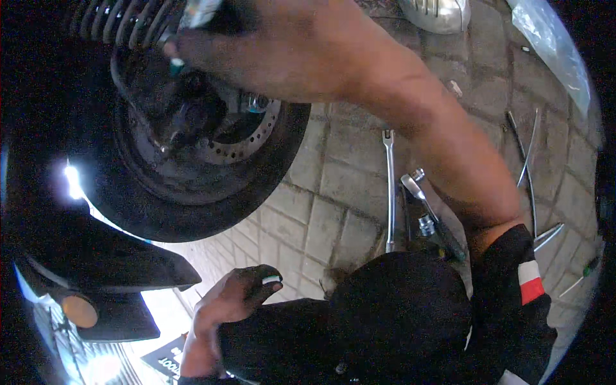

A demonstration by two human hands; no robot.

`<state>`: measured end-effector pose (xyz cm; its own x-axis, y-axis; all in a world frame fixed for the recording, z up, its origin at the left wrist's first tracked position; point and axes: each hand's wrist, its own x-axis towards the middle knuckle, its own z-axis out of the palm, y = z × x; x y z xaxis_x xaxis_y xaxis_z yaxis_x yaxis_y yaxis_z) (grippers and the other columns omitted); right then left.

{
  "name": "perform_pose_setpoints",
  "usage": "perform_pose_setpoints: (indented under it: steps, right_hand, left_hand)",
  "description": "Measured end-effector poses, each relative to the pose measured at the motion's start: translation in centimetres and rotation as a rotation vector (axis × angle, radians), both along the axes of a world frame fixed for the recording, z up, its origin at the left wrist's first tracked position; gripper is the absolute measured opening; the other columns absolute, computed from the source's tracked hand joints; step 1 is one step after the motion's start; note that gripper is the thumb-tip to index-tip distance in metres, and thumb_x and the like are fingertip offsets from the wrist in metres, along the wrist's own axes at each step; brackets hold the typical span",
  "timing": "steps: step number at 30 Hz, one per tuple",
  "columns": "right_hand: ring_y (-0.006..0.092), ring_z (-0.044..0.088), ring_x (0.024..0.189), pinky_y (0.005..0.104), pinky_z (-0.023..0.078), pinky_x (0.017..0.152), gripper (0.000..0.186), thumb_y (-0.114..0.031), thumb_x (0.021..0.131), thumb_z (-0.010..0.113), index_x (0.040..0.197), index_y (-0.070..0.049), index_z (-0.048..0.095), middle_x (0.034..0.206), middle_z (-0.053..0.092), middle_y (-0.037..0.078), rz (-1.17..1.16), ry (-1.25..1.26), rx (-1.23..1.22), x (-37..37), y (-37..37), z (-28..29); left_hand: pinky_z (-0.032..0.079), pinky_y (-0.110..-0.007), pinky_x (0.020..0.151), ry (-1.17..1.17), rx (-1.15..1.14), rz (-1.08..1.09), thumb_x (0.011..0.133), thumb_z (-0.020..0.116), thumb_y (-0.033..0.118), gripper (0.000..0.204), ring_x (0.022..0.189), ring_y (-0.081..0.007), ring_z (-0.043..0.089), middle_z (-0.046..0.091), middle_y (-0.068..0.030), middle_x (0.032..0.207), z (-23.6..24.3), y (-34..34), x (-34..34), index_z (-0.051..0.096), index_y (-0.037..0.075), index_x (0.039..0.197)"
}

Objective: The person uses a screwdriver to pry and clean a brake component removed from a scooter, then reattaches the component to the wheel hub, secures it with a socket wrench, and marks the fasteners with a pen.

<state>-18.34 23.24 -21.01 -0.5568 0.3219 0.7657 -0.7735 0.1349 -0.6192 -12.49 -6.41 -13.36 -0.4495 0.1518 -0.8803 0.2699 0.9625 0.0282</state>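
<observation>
My right hand (276, 54) reaches across to the coil spring (122, 19) and the dark hub of a motorcycle wheel (212, 221). Its fingers look closed, but motion blur hides what they grip. A silver piece (200, 11) and a small green-and-white bit (176, 66) show at the fingers. Just beneath is the drilled brake disc (247, 144). Down at the lower left, my left hand (240, 292) rests by my dark-clothed leg with curled fingers. It holds a small white-and-green piece (272, 280), too small to name.
On the paving (353, 173) lie a long silver wrench (389, 192), a ratchet (420, 192), sockets (426, 224), crossed rods (527, 167) and a green-handled screwdriver (587, 269). A plastic bag (552, 51) and a silver metal part (439, 13) are farther off. A dark fender (147, 266) juts out at left.
</observation>
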Motion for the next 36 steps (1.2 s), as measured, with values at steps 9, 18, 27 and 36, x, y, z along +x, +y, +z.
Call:
perform_pose_setpoints:
  steps: [9, 18, 27, 36]
  right_hand:
    - [0.0313, 0.067, 0.072, 0.0410, 0.053, 0.064, 0.015, -0.015, 0.079, 0.064, 0.086, -0.001, 0.067, 0.077, 0.066, 0.019, -0.064, -0.173, 0.243, -1.6, 0.8, 2.0]
    - [0.0346, 0.068, 0.076, 0.0445, 0.054, 0.066, 0.020, -0.012, 0.072, 0.063, 0.087, -0.003, 0.072, 0.079, 0.068, 0.019, -0.146, -0.120, 0.525, -3.6, 0.6, 3.1]
    - [0.0342, 0.069, 0.077, 0.0443, 0.054, 0.068, 0.019, -0.012, 0.072, 0.063, 0.086, -0.003, 0.072, 0.079, 0.069, 0.018, -0.108, -0.211, 0.449, -1.6, 1.7, 3.6]
    - [0.0320, 0.069, 0.077, 0.0421, 0.055, 0.068, 0.018, -0.014, 0.074, 0.066, 0.088, -0.004, 0.072, 0.079, 0.068, 0.018, -0.121, -0.183, 0.439, -2.9, 0.2, 3.1]
  left_hand:
    - [0.050, -0.037, 0.072, 0.031, 0.133, -0.084, 0.091, 0.064, 0.023, 0.024, 0.081, -0.0319, 0.067, 0.069, -0.0162, 0.093, -0.2, 0.0, 0.1, 0.065, 0.002, 0.102]
    - [0.050, -0.037, 0.070, 0.050, 0.092, -0.084, 0.090, 0.064, 0.030, 0.029, 0.075, -0.0289, 0.066, 0.069, -0.0154, 0.091, -0.7, 0.8, 0.3, 0.066, 0.004, 0.104]
    - [0.050, -0.037, 0.070, 0.133, 0.106, -0.122, 0.089, 0.065, 0.031, 0.028, 0.074, -0.0286, 0.064, 0.068, -0.0149, 0.089, -0.1, 1.2, 0.8, 0.066, 0.006, 0.104]
    - [0.050, -0.041, 0.072, 0.065, 0.045, -0.100, 0.094, 0.059, 0.026, 0.027, 0.085, -0.0384, 0.065, 0.067, -0.0209, 0.093, 0.1, 1.4, 0.7, 0.063, 0.001, 0.101]
